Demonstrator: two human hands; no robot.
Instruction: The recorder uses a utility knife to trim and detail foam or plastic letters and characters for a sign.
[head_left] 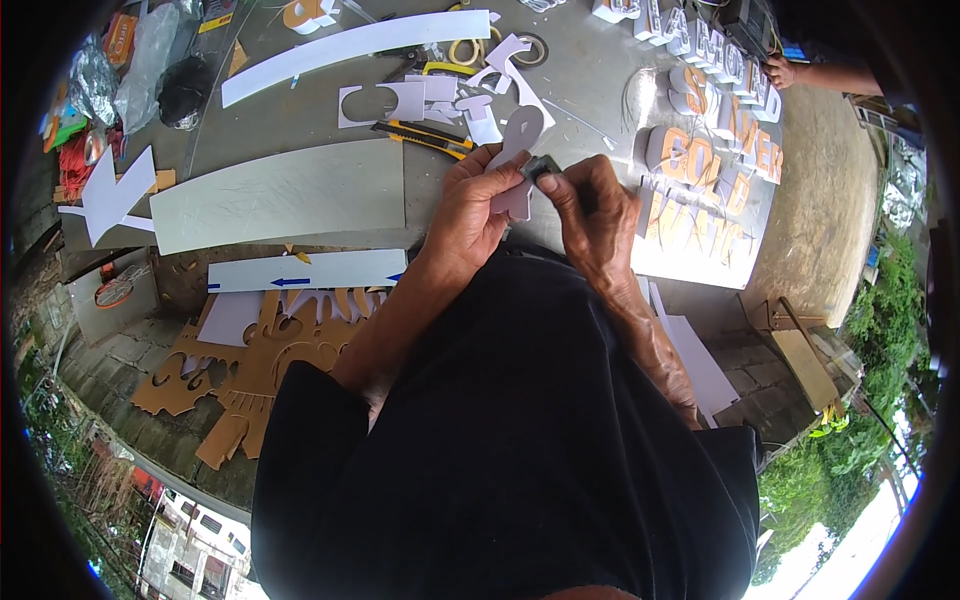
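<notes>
Held in my left hand point(462, 218) is a pale grey flat cut-out point(523, 127) with a rounded top and a squared lower end; the fingers and thumb are closed on it. My right hand point(600, 205) pinches a small dark grey block point(541, 166), which lies against the cut-out's right edge, or very close to it. Whether the block is sandpaper or something solid I cannot tell. Just left of my hands, a yellow and black utility knife point(425, 138) lies on the table. White offcuts point(430, 95) are scattered beyond it.
Tape rolls point(530, 49) lie among the scraps. A curved white strip point(360, 52) and a scratched pale sheet point(290, 195) are at left. Raised letters point(690, 165) stand at right. Another person's hand point(782, 71) rests at the far right. Brown cut-out sheets point(280, 360) lie below the table edge.
</notes>
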